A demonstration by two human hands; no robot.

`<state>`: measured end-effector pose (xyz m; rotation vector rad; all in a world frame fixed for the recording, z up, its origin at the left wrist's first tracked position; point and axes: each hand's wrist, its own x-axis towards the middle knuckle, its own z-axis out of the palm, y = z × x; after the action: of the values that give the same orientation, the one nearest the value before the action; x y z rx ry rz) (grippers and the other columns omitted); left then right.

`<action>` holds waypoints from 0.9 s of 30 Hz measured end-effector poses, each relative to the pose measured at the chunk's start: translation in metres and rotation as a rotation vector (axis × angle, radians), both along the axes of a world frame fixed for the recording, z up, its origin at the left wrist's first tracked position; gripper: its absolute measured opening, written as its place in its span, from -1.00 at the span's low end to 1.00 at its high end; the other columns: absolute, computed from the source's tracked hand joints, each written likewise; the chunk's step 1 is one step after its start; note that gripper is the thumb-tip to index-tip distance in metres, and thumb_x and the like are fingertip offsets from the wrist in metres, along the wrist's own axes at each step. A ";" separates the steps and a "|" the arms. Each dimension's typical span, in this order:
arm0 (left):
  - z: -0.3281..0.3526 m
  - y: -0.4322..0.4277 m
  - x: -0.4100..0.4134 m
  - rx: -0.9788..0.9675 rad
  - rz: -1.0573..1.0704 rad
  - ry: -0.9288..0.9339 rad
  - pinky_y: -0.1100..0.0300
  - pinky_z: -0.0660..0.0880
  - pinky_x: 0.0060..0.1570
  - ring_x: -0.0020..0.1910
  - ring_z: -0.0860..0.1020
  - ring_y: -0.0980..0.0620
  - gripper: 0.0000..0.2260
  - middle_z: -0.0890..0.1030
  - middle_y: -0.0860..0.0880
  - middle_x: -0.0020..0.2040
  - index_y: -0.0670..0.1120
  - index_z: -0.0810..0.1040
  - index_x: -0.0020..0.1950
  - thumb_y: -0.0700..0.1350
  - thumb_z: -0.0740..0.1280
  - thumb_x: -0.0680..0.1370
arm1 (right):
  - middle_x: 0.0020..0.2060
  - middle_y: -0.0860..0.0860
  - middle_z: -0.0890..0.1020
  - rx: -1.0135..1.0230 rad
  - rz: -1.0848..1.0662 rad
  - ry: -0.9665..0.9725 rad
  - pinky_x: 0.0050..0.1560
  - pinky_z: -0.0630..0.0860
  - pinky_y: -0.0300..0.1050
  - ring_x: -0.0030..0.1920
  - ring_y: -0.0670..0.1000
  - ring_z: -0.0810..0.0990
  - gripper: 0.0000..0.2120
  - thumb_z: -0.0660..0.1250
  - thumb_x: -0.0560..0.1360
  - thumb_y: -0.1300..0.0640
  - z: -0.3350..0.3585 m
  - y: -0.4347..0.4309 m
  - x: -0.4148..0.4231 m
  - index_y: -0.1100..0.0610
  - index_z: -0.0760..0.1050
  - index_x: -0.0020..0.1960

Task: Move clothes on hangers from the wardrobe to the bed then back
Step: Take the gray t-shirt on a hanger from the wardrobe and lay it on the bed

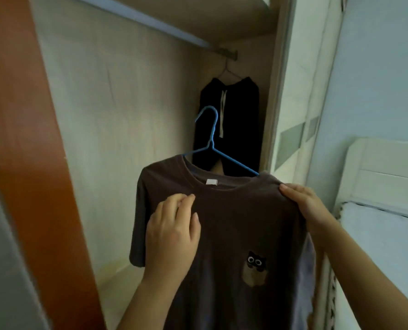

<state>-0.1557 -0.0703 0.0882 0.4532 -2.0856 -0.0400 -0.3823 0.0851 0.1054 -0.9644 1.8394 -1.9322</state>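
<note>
Inside the wardrobe (pixel 126 103) hang black trousers (pixel 236 120), while left grip (pixel 172 234) and right grip (pixel 305 201) both pinch the brown T-shirt (pixel 241 222).

L hand (pixel 172 236), R hand (pixel 304 202): both up, pinch grips.

A home bedroom: open wardrobe (pixel 126 115) with hanging rail (pixel 138 19) beside a bed (pixel 383 234).

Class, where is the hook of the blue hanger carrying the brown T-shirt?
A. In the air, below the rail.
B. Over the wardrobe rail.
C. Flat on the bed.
A: the hook of the blue hanger touches nothing, below the rail, with left hand and right hand holding the brown T-shirt.
</note>
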 end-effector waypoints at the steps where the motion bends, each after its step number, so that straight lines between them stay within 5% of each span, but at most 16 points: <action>1: -0.007 -0.003 -0.007 0.028 -0.023 -0.023 0.17 0.52 -0.18 -0.08 0.60 -0.03 -0.68 0.60 -0.09 -0.01 -0.15 0.56 0.11 -0.07 0.14 0.48 | -0.37 0.05 0.68 0.026 0.002 -0.012 -0.19 0.54 -0.19 -0.31 -0.04 0.62 -0.65 0.43 0.25 -0.13 -0.011 0.012 0.000 0.17 0.64 -0.22; 8: -0.069 -0.014 -0.045 0.146 -0.164 -0.213 0.11 0.54 -0.12 -0.01 0.60 -0.09 -0.70 0.60 -0.12 0.05 -0.18 0.54 0.15 -0.19 0.38 0.44 | -0.35 0.13 0.63 0.148 -0.140 -0.105 -0.31 0.50 -0.28 -0.33 -0.01 0.56 -0.19 0.50 -0.05 -0.36 -0.074 0.090 0.008 0.32 0.58 -0.14; 11: -0.089 -0.013 -0.057 0.213 -0.210 -0.257 0.04 0.53 -0.02 0.07 0.58 -0.15 -0.63 0.59 -0.17 0.11 -0.21 0.52 0.19 -0.24 0.42 0.39 | -0.35 0.08 0.67 0.176 -0.182 -0.111 -0.30 0.54 -0.31 -0.32 -0.03 0.61 -0.35 0.48 0.01 -0.35 -0.083 0.114 0.020 0.20 0.65 -0.21; 14: -0.105 -0.006 -0.063 0.283 -0.273 -0.291 0.00 0.47 0.10 0.17 0.52 -0.17 -0.59 0.54 -0.19 0.19 -0.20 0.47 0.26 -0.23 0.39 0.43 | -0.38 0.11 0.62 0.166 -0.205 -0.175 -0.36 0.51 -0.31 -0.37 -0.04 0.57 -0.71 0.46 0.20 -0.05 -0.085 0.143 0.042 0.19 0.65 -0.31; 19: -0.113 0.012 -0.068 0.380 -0.423 -0.318 -0.05 0.35 0.27 0.34 0.38 -0.18 -0.54 0.41 -0.20 0.35 -0.20 0.33 0.38 -0.21 0.31 0.50 | -0.41 0.15 0.53 0.152 -0.370 -0.213 -0.43 0.44 -0.28 -0.44 -0.02 0.51 -0.22 0.57 -0.07 -0.27 -0.085 0.199 0.098 0.38 0.52 -0.20; 27: -0.102 0.056 -0.056 0.341 -0.684 -0.388 -0.12 0.24 0.34 0.35 0.31 -0.22 -0.57 0.39 -0.22 0.36 -0.21 0.29 0.40 -0.14 0.23 0.55 | -0.46 0.09 0.59 0.084 -0.641 -0.265 -0.46 0.47 -0.27 -0.48 -0.03 0.54 -0.38 0.60 -0.08 -0.24 -0.068 0.267 0.249 0.25 0.62 -0.29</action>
<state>-0.2118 -0.0138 -0.0135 -0.0874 -2.5378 -0.7698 -0.1332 0.3518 0.0370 -0.0643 2.2088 -2.1525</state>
